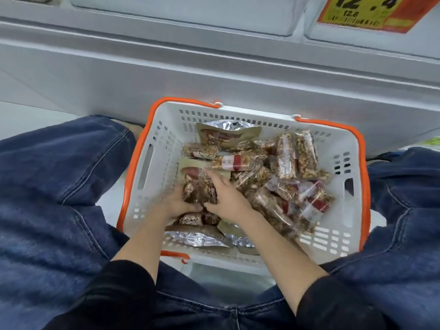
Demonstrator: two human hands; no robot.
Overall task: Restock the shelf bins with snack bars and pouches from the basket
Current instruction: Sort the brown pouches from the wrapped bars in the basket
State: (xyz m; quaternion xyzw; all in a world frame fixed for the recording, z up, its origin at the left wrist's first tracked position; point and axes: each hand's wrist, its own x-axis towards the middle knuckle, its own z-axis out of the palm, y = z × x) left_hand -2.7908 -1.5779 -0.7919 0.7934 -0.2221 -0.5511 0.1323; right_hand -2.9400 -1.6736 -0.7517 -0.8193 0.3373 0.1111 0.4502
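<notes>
Looking down, we see both hands inside the white basket between our knees. Our left hand and right hand together grip a bundle of snack bars at its seven o'clock corner. More bars fill three o'clock; foil pouches lie at twelve.

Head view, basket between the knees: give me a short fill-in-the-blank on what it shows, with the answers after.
1. The white basket has handles coloured ____.
2. Both hands reach into the basket; the left hand and the right hand together hold a bundle of snack ____.
3. The silver foil pouch lies at the basket's ____ end, under the forearms.
4. The person's legs on either side of the basket wear blue ____.

Missing words: orange; bars; near; jeans
</notes>
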